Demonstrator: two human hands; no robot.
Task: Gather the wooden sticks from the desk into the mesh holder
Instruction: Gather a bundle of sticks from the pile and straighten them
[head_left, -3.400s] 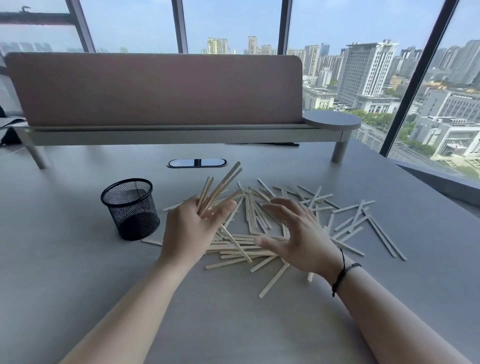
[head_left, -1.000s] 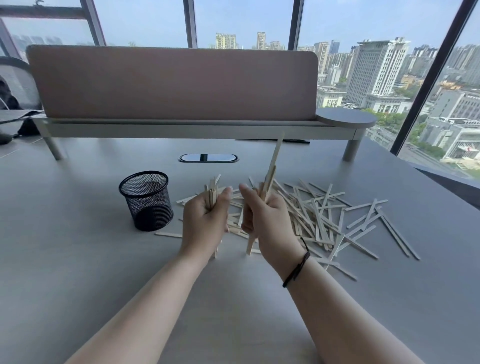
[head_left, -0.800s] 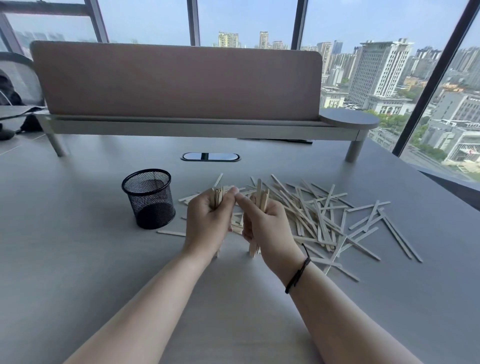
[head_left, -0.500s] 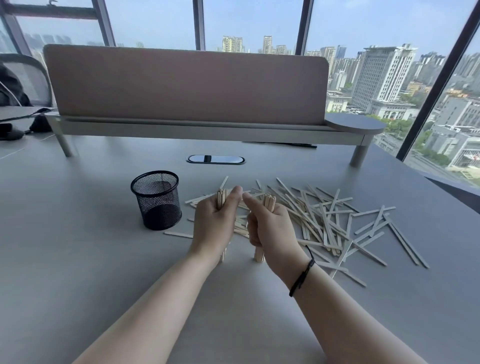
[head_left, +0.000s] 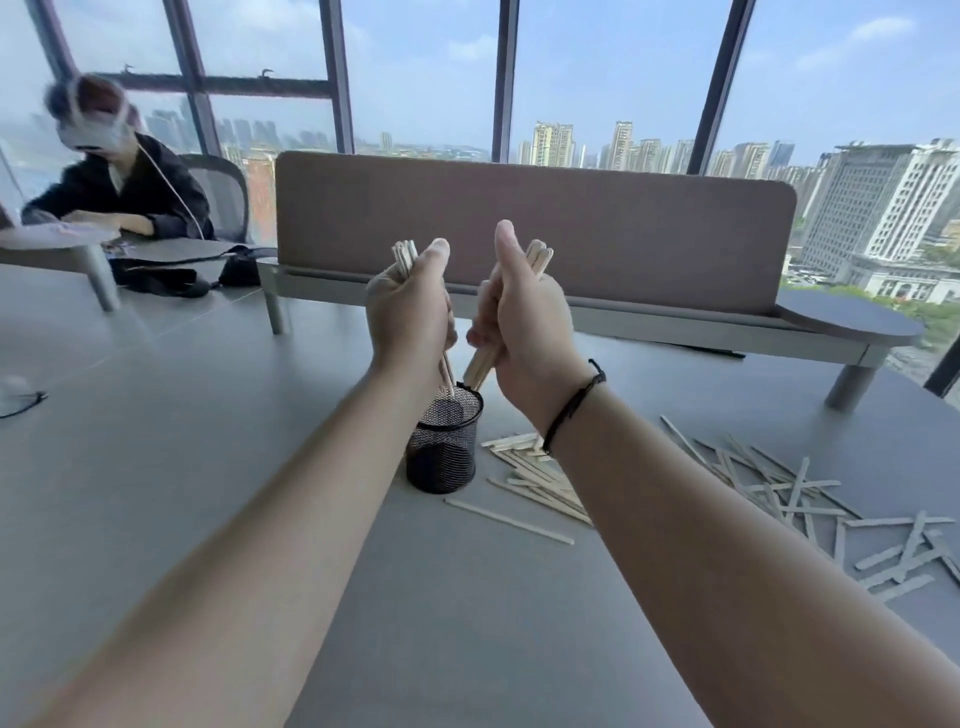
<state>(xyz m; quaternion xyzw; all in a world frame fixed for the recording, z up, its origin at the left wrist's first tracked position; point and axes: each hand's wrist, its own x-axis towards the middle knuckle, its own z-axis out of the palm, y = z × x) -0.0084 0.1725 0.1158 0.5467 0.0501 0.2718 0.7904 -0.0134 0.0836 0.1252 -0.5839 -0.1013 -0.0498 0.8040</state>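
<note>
Both hands raised over the holder (head_left: 443, 447), each fisted on a bundle of sticks. Left hand (head_left: 410, 306) grip closed around its bundle (head_left: 404, 255), lower ends at the holder's rim. Right hand (head_left: 524, 322) grip closed around its bundle (head_left: 538, 260), thumb up, lower ends angled just above the holder's mouth. Holder upright on the worktop (head_left: 208, 457). Loose sticks (head_left: 779, 488) scattered on the worktop right of the holder, some just beside it.
</note>
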